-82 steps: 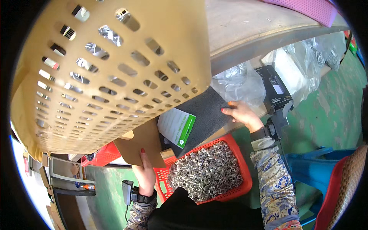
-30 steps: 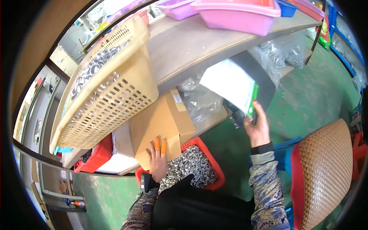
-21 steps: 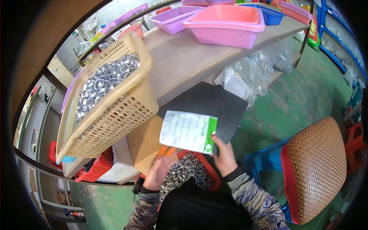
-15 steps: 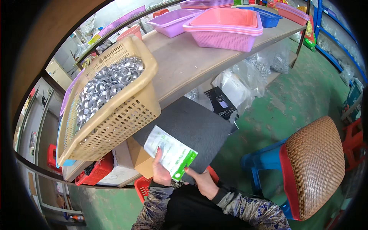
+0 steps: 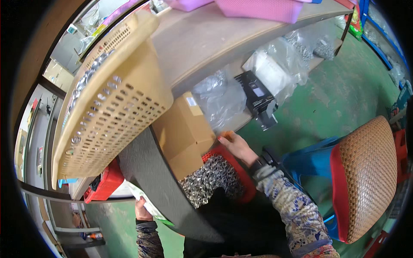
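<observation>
My left hand (image 5: 143, 210) is closed on a white packet with green print (image 5: 148, 202), low at the left. The packet lies along the edge of a dark grey board (image 5: 165, 185), which is tilted up. Whether my fingers also grip the board I cannot tell. My right hand (image 5: 239, 148) has curled fingers at the corner of an open cardboard box (image 5: 180, 129), by the far end of a red basket (image 5: 247, 182). What they hold, if anything, is hidden. Several small shiny metal pieces (image 5: 213, 180) fill the basket in front of my body.
A tilted tan plastic basket (image 5: 116, 116) of metal rings stands at the left on a table (image 5: 202, 36). Pink baskets (image 5: 260, 9) stand farther back. Plastic bags (image 5: 223, 96) and a black box (image 5: 258, 96) sit below. At right is a stool with a woven seat (image 5: 365, 180).
The dark board has swung from lying flat to tilted at the left, uncovering the cardboard box and metal pieces. My left hand moved left with the packet; my right hand let go and moved farther away.
</observation>
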